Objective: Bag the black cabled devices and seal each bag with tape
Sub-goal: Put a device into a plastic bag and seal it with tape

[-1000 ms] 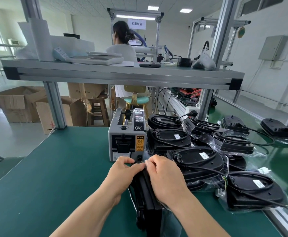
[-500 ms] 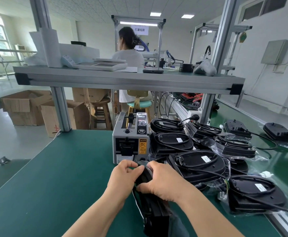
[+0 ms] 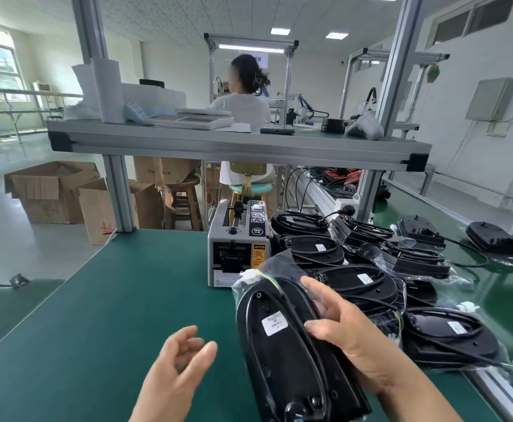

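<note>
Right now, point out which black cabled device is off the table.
The bagged device nearest the camera: the right hand grips it tilted above the green table, while the other devices lie stacked right of the tape dispenser.

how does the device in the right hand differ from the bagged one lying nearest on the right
The held device is raised and tilted, gripped by the right hand; the lying device rests flat on the table, untouched. Both are black, white-labelled, cable-wrapped, in clear plastic.
</note>
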A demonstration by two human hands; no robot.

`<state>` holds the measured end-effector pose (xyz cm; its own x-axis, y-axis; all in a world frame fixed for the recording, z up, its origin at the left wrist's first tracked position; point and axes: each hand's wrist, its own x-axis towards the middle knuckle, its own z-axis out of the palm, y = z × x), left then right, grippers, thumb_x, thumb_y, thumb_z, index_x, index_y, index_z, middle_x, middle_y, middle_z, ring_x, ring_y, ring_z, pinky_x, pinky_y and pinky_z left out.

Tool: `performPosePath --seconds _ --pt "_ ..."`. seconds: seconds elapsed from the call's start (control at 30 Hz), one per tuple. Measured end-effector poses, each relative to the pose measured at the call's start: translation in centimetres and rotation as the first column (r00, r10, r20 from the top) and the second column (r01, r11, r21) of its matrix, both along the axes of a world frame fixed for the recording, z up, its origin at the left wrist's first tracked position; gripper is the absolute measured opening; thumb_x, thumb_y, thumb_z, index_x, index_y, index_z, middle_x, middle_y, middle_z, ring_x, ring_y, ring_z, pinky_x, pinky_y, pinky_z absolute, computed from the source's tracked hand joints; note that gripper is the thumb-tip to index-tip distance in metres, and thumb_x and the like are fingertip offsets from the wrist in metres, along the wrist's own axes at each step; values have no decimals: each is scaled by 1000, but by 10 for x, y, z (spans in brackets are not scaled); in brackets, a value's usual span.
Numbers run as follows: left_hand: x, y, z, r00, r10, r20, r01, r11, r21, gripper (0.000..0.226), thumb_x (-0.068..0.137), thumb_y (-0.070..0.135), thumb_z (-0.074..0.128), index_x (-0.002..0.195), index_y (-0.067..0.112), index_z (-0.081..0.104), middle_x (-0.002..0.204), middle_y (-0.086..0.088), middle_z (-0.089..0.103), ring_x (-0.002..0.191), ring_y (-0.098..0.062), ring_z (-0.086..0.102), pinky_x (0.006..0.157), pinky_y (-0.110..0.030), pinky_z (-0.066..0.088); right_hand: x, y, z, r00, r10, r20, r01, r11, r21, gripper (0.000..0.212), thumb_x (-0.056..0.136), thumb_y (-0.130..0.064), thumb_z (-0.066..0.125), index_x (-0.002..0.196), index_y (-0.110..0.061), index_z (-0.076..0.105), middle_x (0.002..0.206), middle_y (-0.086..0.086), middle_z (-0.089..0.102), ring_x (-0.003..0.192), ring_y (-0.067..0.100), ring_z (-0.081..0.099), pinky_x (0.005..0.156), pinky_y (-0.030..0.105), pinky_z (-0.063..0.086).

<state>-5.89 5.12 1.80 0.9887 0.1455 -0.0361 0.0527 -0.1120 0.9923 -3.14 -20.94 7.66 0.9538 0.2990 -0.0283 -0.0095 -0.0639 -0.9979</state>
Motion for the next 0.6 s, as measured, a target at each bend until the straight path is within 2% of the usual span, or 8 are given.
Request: performPosePath --seconds 0.07,0.13,0.2,0.27,0.33,0.4,0.47,0.6 --pt "-9 -1 4 977 -212 -8 210 971 -117 86 59 51 90 130 14 56 116 -3 70 102 -2 67 83 -25 54 -11 4 1 999 36 -9 -34 991 126 80 68 -16 73 143 -22 48 128 4 69 121 21 64 106 40 48" --pt "-14 -1 8 940 -340 29 336 905 -263 120 29 71 89 130 15 57 123 -9 70 115 -20 66 95 -45 53 -21 13 2 996 88 7 -87 974 211 70 71 -7 70 138 -20 58 126 16 68 116 30 64 103 45 50" --pt "-18 -2 17 910 -405 86 410 852 -326 116 30 71 90 127 15 60 122 -11 70 113 -26 67 87 -41 57 -30 22 4 991 135 12 -134 958 255 62 70 -3 69 128 -21 67 121 20 69 108 30 67 91 40 56" --pt "-20 -2 26 897 -425 122 439 825 -357 108 31 63 95 123 13 65 117 -17 71 106 -31 69 83 -40 58 -37 30 5 988 153 30 -156 947 280 63 67 -3 69 128 -21 67 124 19 68 112 31 66 95 40 55" --pt "-22 2 34 896 -422 140 443 824 -353 109 32 54 99 124 8 63 115 -21 71 107 -37 69 91 -47 55 -41 38 3 986 161 45 -167 934 314 67 66 -6 69 131 -21 65 132 19 64 122 36 61 104 47 49" --pt "-27 7 38 905 -401 144 426 831 -358 112 31 48 100 126 4 59 116 -22 70 109 -40 67 94 -48 55 -43 47 1 987 149 60 -160 926 341 67 65 -7 70 129 -27 66 131 17 65 121 33 63 98 42 54" --pt "-32 14 39 898 -419 132 438 831 -343 113 33 46 101 127 4 55 118 -20 70 112 -37 67 94 -45 55 -43 56 -1 991 110 70 -129 917 378 65 64 -8 73 126 -29 68 129 15 67 117 27 66 90 32 57" --pt "-38 26 35 908 -406 100 417 863 -285 92 48 41 92 125 6 57 113 -12 74 108 -26 70 84 -28 56 -35 78 -10 999 40 29 -49 880 472 64 66 -10 84 126 -26 68 126 14 68 116 31 66 90 39 57"
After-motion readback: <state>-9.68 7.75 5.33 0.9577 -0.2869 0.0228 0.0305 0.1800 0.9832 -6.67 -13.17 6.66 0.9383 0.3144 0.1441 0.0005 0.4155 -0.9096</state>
